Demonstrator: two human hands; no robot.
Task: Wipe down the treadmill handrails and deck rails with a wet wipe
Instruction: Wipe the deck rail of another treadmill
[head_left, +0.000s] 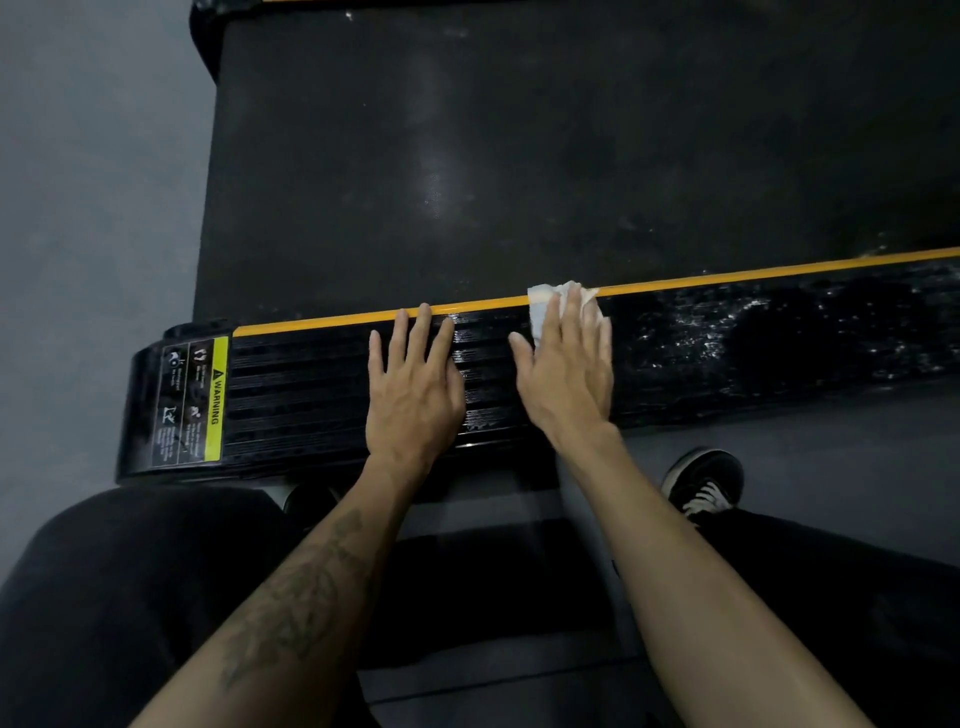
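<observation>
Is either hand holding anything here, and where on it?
The right hand presses a white wet wipe flat against the deck rail, palm and fingers over its middle, not a closed grip. The left hand lies flat and bare on the rail.

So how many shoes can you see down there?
2. One black shoe with white laces sits on the floor right of the right forearm. The toe of a second dark shoe peeks out below the deck rail, mostly hidden beside the left forearm.
</observation>
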